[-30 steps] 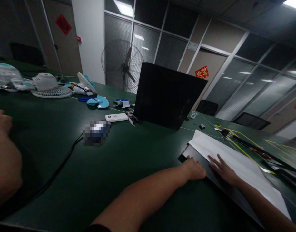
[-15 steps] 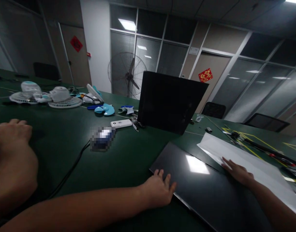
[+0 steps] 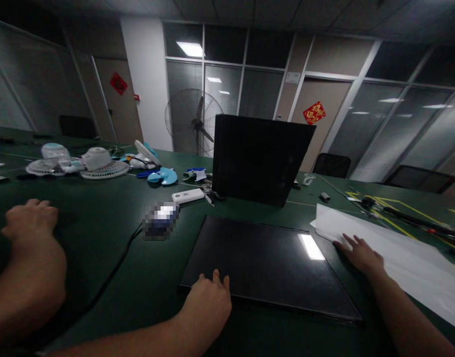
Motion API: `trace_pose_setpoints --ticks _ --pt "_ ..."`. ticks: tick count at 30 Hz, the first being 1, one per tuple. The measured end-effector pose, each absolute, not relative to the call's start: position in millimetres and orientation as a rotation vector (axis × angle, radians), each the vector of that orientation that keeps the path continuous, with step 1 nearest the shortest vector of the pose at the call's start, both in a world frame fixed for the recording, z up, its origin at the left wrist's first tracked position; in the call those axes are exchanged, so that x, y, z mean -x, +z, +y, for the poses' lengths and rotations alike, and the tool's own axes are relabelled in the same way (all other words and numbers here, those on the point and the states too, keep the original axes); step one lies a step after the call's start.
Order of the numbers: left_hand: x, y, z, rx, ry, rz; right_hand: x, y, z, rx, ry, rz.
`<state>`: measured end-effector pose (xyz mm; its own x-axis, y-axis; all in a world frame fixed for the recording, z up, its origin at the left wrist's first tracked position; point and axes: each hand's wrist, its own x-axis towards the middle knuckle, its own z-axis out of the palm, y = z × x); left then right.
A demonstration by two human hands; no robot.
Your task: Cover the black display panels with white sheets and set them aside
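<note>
A flat, glossy black screen panel (image 3: 257, 263) lies on the green table in front of me, a ceiling light mirrored in it. My left hand (image 3: 208, 300) rests over its near edge, left of the middle, with fingers apart and the fingertips on or just above the surface. Beyond the panel's right side, my right hand (image 3: 359, 255) is spread low over a large white sheet (image 3: 394, 263). Its thumb side comes near the panel's right edge; whether it touches I cannot tell. Neither hand grips anything.
Another person's closed hand (image 3: 30, 218) rests on the table at left. A black upright panel (image 3: 262, 158) stands behind. Fan parts, including a blue fan blade (image 3: 163, 176), lie at the back left near a white device (image 3: 188, 196). A cable (image 3: 112, 277) crosses the table.
The screen panel has turned and shifted left, its far edge now roughly facing the upright panel. My left hand has moved left with it. My right hand stays near the white sheet.
</note>
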<state>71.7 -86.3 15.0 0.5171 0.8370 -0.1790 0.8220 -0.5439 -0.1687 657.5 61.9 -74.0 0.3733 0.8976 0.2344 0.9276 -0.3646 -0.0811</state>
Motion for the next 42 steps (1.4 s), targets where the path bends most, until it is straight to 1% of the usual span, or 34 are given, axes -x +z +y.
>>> trace_pose_setpoints --ticks 1,3,5,8,12,19,21,24,26,28,30,32,34,36,39,42 --pt "-74.4 28.4 -77.1 2.773 0.390 -1.437 -653.0 -72.9 60.7 2.471 -0.178 -1.615" --pt "-72.0 46.9 -54.8 2.885 0.201 -1.380 -646.2 -67.3 55.9 2.517 -0.177 -1.599" --pt "-61.6 48.5 -30.1 2.881 -0.016 -1.343 -639.1 -58.1 49.8 2.516 -0.294 -1.667" --pt "-42.7 24.8 2.4 2.943 -0.186 -1.313 -625.2 -43.2 43.4 2.510 -0.420 -1.793" --pt "-28.5 -6.0 23.2 3.072 -0.363 -1.400 -612.3 -33.9 42.7 2.564 -0.374 -1.693" --pt "-25.5 -13.0 41.9 3.050 -0.492 -1.520 -605.6 -35.1 36.0 2.458 -0.256 -1.527" --pt "-25.5 -17.3 48.0 2.915 -0.560 -1.690 -592.8 -28.7 31.7 2.391 -0.317 -1.462" --pt "-25.8 -23.4 54.0 2.708 -0.679 -1.941 -559.4 -13.8 28.4 2.263 -0.571 -1.391" --pt "-25.1 -25.1 56.3 2.655 -0.771 -2.000 -528.3 -5.8 28.8 2.175 -0.715 -1.496" --pt "-22.0 -25.1 59.0 2.650 -0.912 -2.000 -490.6 -3.4 29.5 2.036 -0.780 -1.752" --pt "-15.4 -24.4 63.6 2.654 -1.080 -2.003 -447.2 -7.4 27.7 1.789 -0.731 -2.081" --pt "-6.2 -23.8 70.1 2.660 -1.223 -2.030 -400.7 -15.1 22.1 1.468 -0.597 -2.413" --pt "3.6 -23.7 77.2 2.690 -1.341 -2.049 -355.4 -21.6 13.7 1.256 -0.511 -2.567" --pt "11.1 -23.7 82.7 2.728 -1.437 -2.056 -316.1 -23.6 5.1 1.135 -0.456 -2.628" --pt "15.9 -24.4 86.6 2.743 -1.481 -2.065 -273.7 -18.6 -4.0 1.091 -0.346 -2.690" --pt "15.2 -26.9 86.8 2.744 -1.362 -2.011 -249.1 -13.2 -7.0 1.087 -0.296 -2.742"
